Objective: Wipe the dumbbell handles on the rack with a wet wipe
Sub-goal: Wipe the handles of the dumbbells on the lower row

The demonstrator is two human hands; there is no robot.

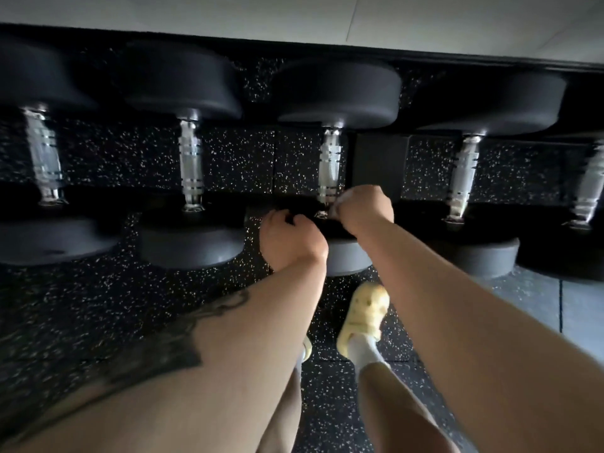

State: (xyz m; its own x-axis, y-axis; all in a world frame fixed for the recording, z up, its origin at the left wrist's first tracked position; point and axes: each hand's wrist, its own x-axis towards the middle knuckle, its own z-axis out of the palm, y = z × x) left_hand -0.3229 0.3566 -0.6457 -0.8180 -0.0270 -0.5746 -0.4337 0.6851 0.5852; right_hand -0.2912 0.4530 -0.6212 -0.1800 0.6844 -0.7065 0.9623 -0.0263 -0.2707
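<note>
Scene was dim overall; the pale upper wall [294, 14] was the brightest area. Glare showed on the knurled chrome dumbbell handles [191, 158]. Motion blur softened everything. Wide-angle distortion bowed the edges.

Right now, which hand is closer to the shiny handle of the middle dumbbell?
The right hand. It holds a white wet wipe against the near end of the middle dumbbell's handle. The left hand sits lower and to the left, on that dumbbell's near head.
</note>
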